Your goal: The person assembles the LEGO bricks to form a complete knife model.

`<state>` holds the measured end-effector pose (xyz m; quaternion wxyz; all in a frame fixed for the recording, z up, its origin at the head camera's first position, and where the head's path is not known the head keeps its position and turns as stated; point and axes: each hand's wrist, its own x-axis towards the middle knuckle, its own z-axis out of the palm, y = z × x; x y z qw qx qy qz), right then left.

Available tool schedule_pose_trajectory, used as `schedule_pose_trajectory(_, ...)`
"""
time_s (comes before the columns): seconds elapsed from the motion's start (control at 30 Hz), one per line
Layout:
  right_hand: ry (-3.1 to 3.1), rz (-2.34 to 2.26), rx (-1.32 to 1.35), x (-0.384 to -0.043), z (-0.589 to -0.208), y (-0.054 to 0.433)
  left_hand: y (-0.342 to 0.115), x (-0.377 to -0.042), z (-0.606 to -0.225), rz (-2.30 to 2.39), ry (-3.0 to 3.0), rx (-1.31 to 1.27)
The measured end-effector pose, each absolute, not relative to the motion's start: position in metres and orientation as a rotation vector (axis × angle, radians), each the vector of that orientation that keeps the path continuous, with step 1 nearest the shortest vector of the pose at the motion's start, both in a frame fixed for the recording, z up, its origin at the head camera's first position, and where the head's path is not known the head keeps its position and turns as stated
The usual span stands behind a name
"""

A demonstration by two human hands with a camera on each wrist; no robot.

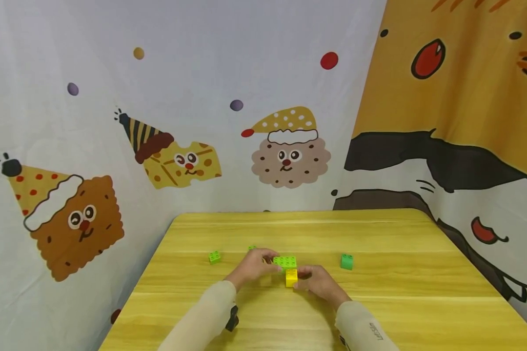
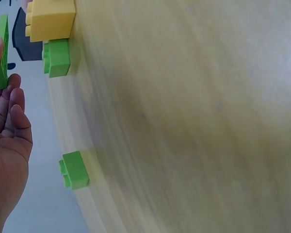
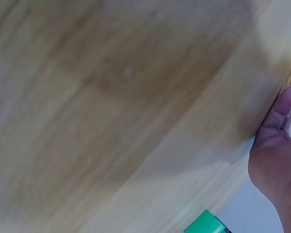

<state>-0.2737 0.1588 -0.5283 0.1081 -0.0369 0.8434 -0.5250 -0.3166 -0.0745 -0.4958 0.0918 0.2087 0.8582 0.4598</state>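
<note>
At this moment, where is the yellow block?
In the head view, the yellow block is slightly right of centre, gripped by the right hand and just below the light green brick in the left hand.

Head camera looked forward and down over the table (image 1: 290, 324)
Wrist views, close and tilted, apparently shared the yellow block (image 2: 52, 22), barely inside the right one.

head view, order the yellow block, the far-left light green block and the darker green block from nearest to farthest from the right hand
1. Yellow block: touching the right hand, on its left.
2. Darker green block: just right of that hand, farther back.
3. Far-left light green block: beyond the left hand.
</note>
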Motion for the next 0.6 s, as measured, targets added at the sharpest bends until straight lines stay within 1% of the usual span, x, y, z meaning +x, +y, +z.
schedule_pose_trajectory(0.37,2.464,-1.572,-0.171,-0.272,-0.526,0.158,-0.068,-0.313,-0.509,1.348,2.557,0.666)
schedule_pose_trajectory(0.6,2.455,-1.571,-0.169,-0.271,-0.523,0.157,-0.064,-0.309,-0.510,1.352,2.528,0.655)
